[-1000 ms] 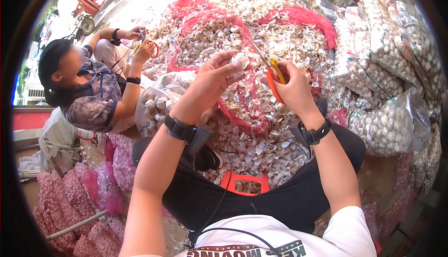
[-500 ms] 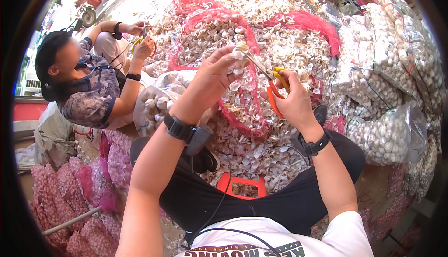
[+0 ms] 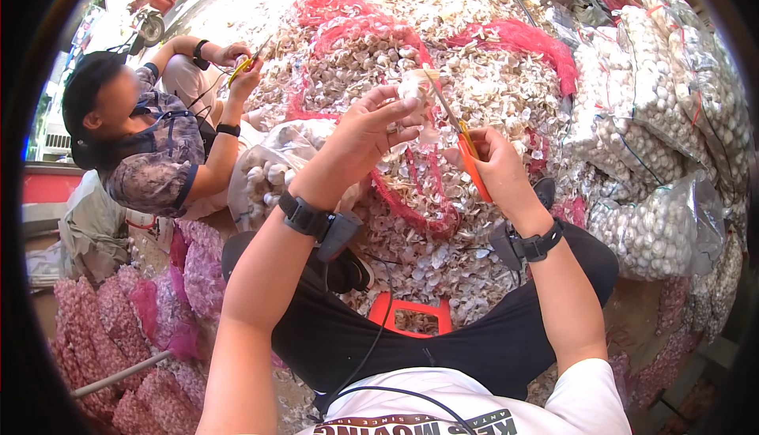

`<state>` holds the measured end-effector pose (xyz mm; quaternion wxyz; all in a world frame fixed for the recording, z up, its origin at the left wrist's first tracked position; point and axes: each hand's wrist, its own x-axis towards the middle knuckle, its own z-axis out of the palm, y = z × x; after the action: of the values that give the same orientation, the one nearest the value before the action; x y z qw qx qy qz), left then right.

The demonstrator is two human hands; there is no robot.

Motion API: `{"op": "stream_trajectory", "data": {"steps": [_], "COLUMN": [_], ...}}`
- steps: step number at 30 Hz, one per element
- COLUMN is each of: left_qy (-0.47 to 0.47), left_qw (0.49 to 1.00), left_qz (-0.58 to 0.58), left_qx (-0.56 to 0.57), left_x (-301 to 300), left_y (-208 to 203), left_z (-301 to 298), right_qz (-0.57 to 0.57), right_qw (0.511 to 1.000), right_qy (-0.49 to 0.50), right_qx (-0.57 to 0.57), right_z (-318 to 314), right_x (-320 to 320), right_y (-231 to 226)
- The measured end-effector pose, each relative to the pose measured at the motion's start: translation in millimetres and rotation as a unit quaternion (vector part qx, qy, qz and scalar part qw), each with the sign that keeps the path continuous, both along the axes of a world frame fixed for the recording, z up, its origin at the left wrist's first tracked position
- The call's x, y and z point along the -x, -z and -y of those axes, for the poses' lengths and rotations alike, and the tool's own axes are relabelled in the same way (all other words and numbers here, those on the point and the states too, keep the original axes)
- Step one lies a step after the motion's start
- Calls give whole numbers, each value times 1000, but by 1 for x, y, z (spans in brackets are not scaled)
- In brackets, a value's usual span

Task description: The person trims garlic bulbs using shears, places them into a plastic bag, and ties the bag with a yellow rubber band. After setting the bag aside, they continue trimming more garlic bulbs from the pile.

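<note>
Scissors (image 3: 470, 150) with orange and yellow handles sit near the centre of the frame, gripped in the right hand (image 3: 504, 170), whose fingers are closed around the handles. Their blades slant up and left toward a pale garlic bulb (image 3: 412, 87), which the left hand (image 3: 376, 125) pinches at its fingertips just above the middle of the frame. Whether the metal touches the bulb, I cannot tell; the bulb is blurred. The two hands are apart, with a black band on each wrist.

Beneath and beyond them spreads a heap of papery skins (image 3: 498, 75), with pink netting (image 3: 423, 218) lying across it. Clear bags (image 3: 644, 225) packed with white bulbs are stacked at the upper right. At the left of the frame sits a co-worker (image 3: 162, 166), holding yellow-handled cutters (image 3: 238, 72), beside a whitish sack (image 3: 296, 139) of bulbs. Pink mesh sacks (image 3: 95, 328) fill the lower left, and a red stool (image 3: 382, 308) shows at lower centre, between the wearer's dark-trousered legs.
</note>
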<state>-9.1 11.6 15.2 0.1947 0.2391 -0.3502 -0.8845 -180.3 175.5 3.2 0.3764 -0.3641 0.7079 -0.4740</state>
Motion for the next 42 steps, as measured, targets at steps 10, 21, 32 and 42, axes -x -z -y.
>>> {"op": "stream_trajectory", "data": {"steps": [10,21,32,42], "left_qy": [-51,9,-6,-13], "left_qw": [999,994,986,999], "left_qz": [-6,24,56,-32], "left_qx": [12,105,160,18], "left_x": [5,3,3,3], "left_y": [-1,9,6,-5], "left_z": [0,2,0,-2], "right_qz": [74,-213,-288,-250], "right_qw": [996,977,956,967], "right_qy": [-35,9,-9,42], "right_qx": [-40,-14,-58,11], "right_z": [-3,-1,-1,2], "right_x": [-3,-2,4,-2], "right_y": [1,-4,-1,2]}}
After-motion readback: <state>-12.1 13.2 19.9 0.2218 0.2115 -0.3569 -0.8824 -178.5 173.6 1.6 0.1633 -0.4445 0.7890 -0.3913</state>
